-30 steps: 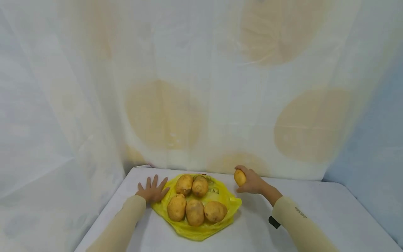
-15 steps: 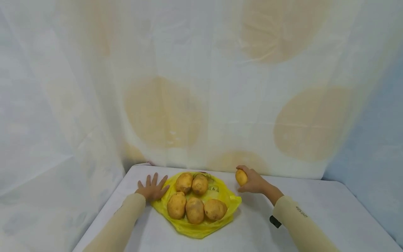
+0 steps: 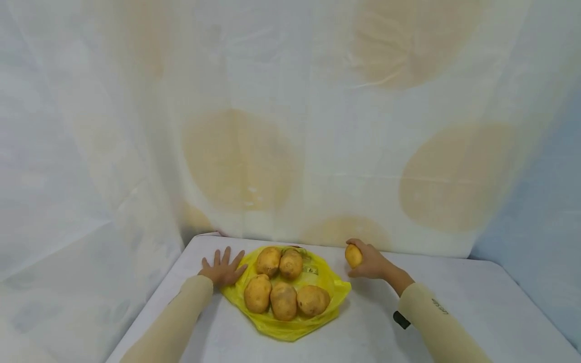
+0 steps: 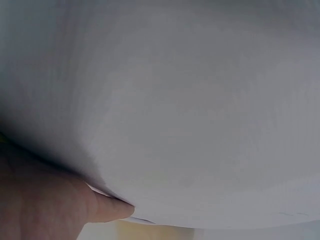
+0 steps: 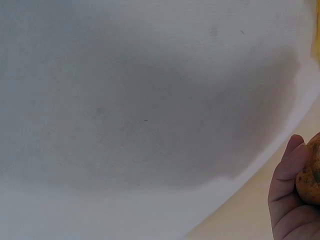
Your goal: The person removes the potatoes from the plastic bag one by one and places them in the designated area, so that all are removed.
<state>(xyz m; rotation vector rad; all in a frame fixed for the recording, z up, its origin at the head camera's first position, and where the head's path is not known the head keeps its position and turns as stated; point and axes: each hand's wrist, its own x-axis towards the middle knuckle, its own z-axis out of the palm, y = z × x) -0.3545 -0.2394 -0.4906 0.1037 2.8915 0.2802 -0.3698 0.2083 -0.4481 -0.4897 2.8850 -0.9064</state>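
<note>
My right hand (image 3: 373, 261) grips a potato (image 3: 353, 256) just right of a yellow plastic bag (image 3: 290, 330). In the right wrist view the curled fingers (image 5: 287, 172) wrap the potato (image 5: 311, 175) at the right edge. On the flattened bag lie several potatoes, two at the back such as this potato (image 3: 291, 264) and three in front, among them this potato (image 3: 313, 300). My left hand (image 3: 221, 272) rests with spread fingers on the table at the bag's left edge, its thumb over the plastic. The left wrist view shows part of that hand (image 4: 45, 207) against the white surface.
The table (image 3: 458, 287) has a white cover, with bare surface right of the bag. A pale curtain (image 3: 336, 166) with tan spots hangs behind its far edge. More sheeting (image 3: 59, 212) closes off the left side, and a bluish sheet (image 3: 544, 212) the right.
The whole head view has shifted slightly. My right hand still grips the potato in nearly the same place, a touch farther from the bag. My left hand stays put.
</note>
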